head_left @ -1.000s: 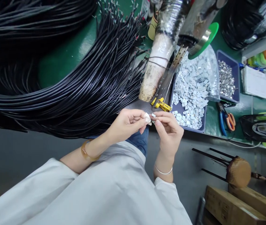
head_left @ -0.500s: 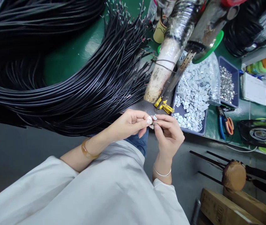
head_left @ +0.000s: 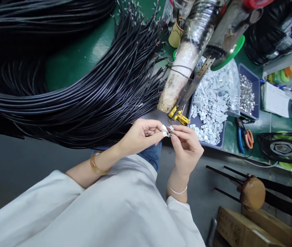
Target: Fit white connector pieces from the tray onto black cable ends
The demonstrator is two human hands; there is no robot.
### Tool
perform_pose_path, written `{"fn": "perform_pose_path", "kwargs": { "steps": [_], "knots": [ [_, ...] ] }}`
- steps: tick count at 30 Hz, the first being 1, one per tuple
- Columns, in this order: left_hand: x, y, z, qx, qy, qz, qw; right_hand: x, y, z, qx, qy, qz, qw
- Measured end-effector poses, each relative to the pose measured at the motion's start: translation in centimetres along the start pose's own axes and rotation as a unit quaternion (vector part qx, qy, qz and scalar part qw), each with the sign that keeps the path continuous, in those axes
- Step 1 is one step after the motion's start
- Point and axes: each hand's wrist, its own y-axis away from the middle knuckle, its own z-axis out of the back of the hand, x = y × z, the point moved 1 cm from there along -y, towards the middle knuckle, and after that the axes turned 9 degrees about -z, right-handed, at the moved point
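My left hand (head_left: 142, 135) pinches the end of a cable, with white coverings on its fingertips. Close beside it, my right hand (head_left: 186, 145) is closed on a thin wire between thumb and fingers. A small pale square piece (head_left: 171, 127) shows at my right fingertips. Both hands meet just in front of the bench edge, above my lap. Behind them, a big bundle of black cables (head_left: 91, 92) spreads over the bench, with stripped ends toward the middle. A tray (head_left: 222, 139) of similar pale pieces stands right of the hands.
Yellow-handled clips (head_left: 179, 116) lie by a plastic-wrapped post (head_left: 174, 79). Farther right are a bin of metal parts (head_left: 256, 92), pliers (head_left: 244, 135), a notepad (head_left: 276, 99) and a black fan (head_left: 283, 148). A round stool (head_left: 253, 192) and cardboard boxes (head_left: 235, 228) are below.
The fingertips have separated slightly, and a thin greenish wire now shows between them. The view has shifted a little, so the items at the right appear farther left.
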Motion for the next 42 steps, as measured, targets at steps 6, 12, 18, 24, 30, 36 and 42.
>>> {"fn": "perform_pose_path", "kwargs": {
  "steps": [6, 12, 18, 24, 30, 36, 42],
  "knots": [
    [0.1, 0.0, -0.3, -0.006, -0.038, -0.033, 0.999, 0.0, -0.1, 0.4, 0.017, 0.003, -0.010, 1.000],
    [0.3, 0.3, -1.0, -0.067, -0.088, -0.075, 0.991, -0.4, -0.7, -0.1, 0.042, -0.093, -0.052, 0.993],
    [0.2, -0.4, -1.0, -0.124, -0.007, -0.018, 0.992, 0.1, 0.3, -0.4, -0.149, 0.046, 0.140, 0.978],
    [-0.1, -0.8, -0.8, -0.109, 0.005, -0.002, 0.994, -0.2, 0.8, -1.3, -0.116, 0.032, 0.210, 0.970],
    [-0.1, -1.0, -0.5, -0.112, 0.039, -0.005, 0.993, -0.9, 0.0, -1.0, -0.103, -0.016, 0.106, 0.989],
    [-0.1, -1.5, -0.6, -0.110, 0.044, -0.015, 0.993, -0.8, 0.0, -0.8, -0.077, 0.101, 0.209, 0.970],
    [-0.3, -1.7, -0.7, -0.130, 0.020, -0.008, 0.991, -1.2, -0.1, -0.9, -0.084, 0.114, 0.235, 0.961]
  ]
}}
